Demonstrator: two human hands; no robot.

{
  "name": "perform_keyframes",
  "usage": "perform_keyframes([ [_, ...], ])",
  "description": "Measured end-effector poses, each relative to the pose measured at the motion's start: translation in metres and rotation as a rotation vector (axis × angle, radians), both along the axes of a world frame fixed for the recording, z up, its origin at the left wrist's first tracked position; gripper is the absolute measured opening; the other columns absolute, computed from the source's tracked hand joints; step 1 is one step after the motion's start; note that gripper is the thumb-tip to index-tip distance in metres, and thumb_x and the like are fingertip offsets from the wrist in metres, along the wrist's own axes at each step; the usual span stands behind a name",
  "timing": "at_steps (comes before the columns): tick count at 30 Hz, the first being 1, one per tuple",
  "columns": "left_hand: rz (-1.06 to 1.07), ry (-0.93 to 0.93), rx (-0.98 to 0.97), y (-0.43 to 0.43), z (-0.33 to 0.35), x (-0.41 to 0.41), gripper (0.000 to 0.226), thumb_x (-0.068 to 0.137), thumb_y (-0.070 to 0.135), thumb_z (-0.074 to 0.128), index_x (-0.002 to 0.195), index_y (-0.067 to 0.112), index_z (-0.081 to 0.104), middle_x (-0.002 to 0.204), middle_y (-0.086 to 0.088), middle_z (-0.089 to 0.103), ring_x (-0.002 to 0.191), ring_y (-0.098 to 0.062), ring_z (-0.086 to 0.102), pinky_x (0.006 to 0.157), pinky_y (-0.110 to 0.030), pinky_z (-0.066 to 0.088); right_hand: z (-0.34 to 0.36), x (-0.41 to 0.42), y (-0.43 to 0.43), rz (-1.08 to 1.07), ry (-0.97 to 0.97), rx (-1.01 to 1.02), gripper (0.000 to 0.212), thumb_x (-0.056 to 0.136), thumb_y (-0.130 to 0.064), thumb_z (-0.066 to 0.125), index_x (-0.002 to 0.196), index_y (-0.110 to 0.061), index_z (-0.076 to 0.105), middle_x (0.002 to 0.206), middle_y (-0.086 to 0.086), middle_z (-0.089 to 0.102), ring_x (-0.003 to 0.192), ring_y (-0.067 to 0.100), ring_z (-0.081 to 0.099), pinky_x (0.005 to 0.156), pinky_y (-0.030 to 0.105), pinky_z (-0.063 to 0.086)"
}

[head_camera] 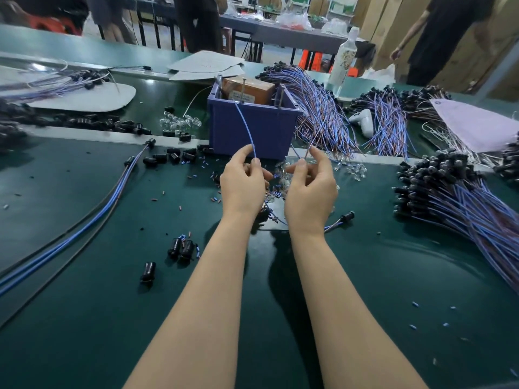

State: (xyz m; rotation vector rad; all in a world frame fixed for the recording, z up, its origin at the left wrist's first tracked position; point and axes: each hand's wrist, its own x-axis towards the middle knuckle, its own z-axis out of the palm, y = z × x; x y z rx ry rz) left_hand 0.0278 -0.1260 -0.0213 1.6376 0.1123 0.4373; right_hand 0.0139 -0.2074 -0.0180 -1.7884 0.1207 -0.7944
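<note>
Green desk (84, 318), crowded workshop: left hand (243, 186) fingers pinching blue wire (247, 130), long axis rising away toward purple bin (269, 130); right hand (309, 189) level beside, apart, pinching thin brown wire (308, 152).

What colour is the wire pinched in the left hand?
Blue. The wire pinched by the left hand shows best in the head view.

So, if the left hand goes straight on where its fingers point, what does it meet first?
Most likely the front wall of the blue box, just beyond the left hand, which pinches a blue wire. Depth is unclear from this one view.
</note>
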Motion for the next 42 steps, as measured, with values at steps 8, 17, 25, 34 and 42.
perform_keyframes([
  [8,-0.022,0.011,-0.011,0.001,0.000,0.002,0.034,0.099,0.012,0.044,0.133,0.014,0.050,0.063,0.008,0.062,0.047,0.004,0.053,0.070,-0.020,0.049,-0.001,0.002,0.001,0.124,0.143,-0.125,0.027,0.095,-0.010,0.050,0.119,-0.012,0.063,0.095,0.005,0.073,0.088,0.021,0.065,0.087,0.036,0.049],
  [17,-0.038,0.024,-0.005,0.003,-0.002,0.005,0.035,0.099,0.012,0.044,0.133,0.014,0.051,0.064,0.007,0.062,0.052,0.002,0.055,0.072,-0.021,0.051,0.000,0.001,0.001,0.140,0.152,-0.134,0.028,0.094,-0.010,0.052,0.119,-0.014,0.065,0.101,0.006,0.072,0.088,0.022,0.067,0.087,0.037,0.050],
  [25,-0.052,0.024,-0.001,0.003,-0.003,0.009,0.034,0.098,0.012,0.044,0.132,0.016,0.052,0.063,0.008,0.062,0.059,-0.003,0.057,0.067,-0.018,0.048,0.000,0.001,0.001,0.146,0.136,-0.162,0.028,0.094,-0.009,0.053,0.117,-0.015,0.066,0.099,0.002,0.071,0.086,0.020,0.065,0.085,0.032,0.050],
  [34,-0.046,0.024,0.009,0.003,-0.003,0.009,0.034,0.098,0.012,0.044,0.132,0.016,0.052,0.064,0.007,0.063,0.058,-0.002,0.057,0.076,-0.026,0.051,-0.001,0.002,0.000,0.161,0.125,-0.161,0.028,0.094,-0.009,0.052,0.117,-0.014,0.066,0.090,-0.003,0.068,0.083,0.018,0.065,0.081,0.026,0.049],
  [42,-0.034,0.018,0.048,0.003,0.000,0.008,0.026,0.098,0.014,0.045,0.120,0.011,0.060,0.067,0.008,0.065,0.082,-0.018,0.066,0.091,-0.037,0.051,-0.003,0.003,-0.001,0.167,0.106,-0.174,0.024,0.092,-0.008,0.054,0.112,-0.012,0.068,0.092,0.002,0.071,0.083,0.015,0.064,0.082,0.024,0.048],
])
